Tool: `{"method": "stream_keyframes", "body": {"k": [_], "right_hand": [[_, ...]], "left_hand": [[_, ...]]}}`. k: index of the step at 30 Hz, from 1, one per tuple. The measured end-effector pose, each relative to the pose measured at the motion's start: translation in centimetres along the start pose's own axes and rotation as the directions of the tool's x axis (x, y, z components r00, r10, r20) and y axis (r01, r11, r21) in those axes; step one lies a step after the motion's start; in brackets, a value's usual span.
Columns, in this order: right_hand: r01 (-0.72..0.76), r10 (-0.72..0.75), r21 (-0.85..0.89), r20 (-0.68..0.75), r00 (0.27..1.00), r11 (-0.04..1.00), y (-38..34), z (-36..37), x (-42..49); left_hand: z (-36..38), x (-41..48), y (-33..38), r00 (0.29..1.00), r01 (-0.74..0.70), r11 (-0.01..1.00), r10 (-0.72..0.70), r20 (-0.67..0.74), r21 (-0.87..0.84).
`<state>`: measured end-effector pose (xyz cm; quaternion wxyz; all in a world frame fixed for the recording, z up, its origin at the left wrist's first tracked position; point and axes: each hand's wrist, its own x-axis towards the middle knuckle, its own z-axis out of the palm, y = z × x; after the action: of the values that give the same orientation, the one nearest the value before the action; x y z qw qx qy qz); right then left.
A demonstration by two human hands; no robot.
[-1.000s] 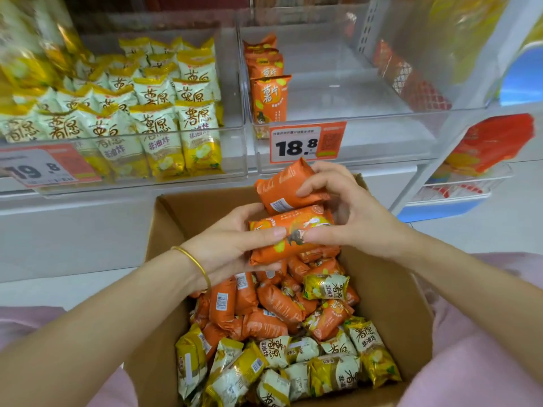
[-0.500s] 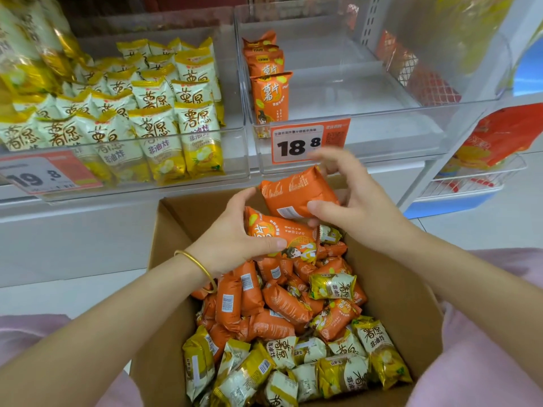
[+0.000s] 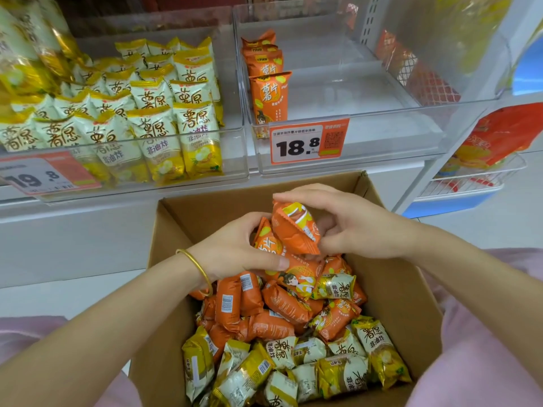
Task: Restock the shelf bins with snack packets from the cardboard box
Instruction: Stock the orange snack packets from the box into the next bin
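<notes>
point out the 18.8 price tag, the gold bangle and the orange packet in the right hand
18.8 price tag (image 3: 309, 141): head view, on its printed digits.
gold bangle (image 3: 196, 266): head view, on the band over the left wrist.
orange packet (image 3: 294, 227): head view, on its crinkled middle, below the right hand (image 3: 355, 224).
</notes>
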<state>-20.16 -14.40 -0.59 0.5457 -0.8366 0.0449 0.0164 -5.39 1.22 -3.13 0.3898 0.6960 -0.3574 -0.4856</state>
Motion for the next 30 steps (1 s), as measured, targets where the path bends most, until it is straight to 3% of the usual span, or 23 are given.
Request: {"method": "stream_keyframes", "body": {"k": [3,5,10,14,16,21,27,30], "right_hand": [[-0.010,-0.019,-0.249,-0.115,0.993,0.968,-0.4,0.0,0.1],[-0.033,-0.019,-0.300,-0.169,0.985,0.954,-0.4,0.1,0.1],[-0.005,0.023,0.107,-0.172,0.985,0.994,-0.2,-0.1,-0.1],[-0.016,0.041,0.389,-0.056,0.998,0.921,0.6,-0.4,-0.4],[-0.019,0.069,0.514,-0.079,0.994,0.857,0.5,0.2,-0.4],[-0.026,0.208,0.492,-0.319,0.925,0.870,1.1,1.8,-0.3],[-0.084,0.223,0.505,-0.221,0.949,0.859,1.2,1.6,-0.3],[-0.092,0.148,0.468,-0.083,0.985,0.879,1.0,0.9,-0.5]], "left_hand": [[0.2,-0.2,0.3,0.999,-0.010,1.000,0.009,0.036,0.013],[0.3,-0.2,0.6,0.999,-0.018,1.000,0.017,0.042,0.006],[-0.1,-0.2,1.2,1.000,-0.001,0.997,0.001,-0.002,-0.081],[-0.8,-0.5,1.5,0.998,-0.034,0.994,0.027,-0.061,-0.109],[-1.2,-0.6,1.6,0.995,-0.069,0.995,0.063,-0.079,-0.071],[-1.3,-0.8,1.5,0.994,-0.103,0.995,0.103,-0.045,0.007],[-1.5,-0.9,1.5,0.996,-0.088,0.996,0.087,-0.035,-0.031],[-1.8,-1.0,1.6,0.996,-0.083,0.995,0.081,-0.040,-0.057]]}}
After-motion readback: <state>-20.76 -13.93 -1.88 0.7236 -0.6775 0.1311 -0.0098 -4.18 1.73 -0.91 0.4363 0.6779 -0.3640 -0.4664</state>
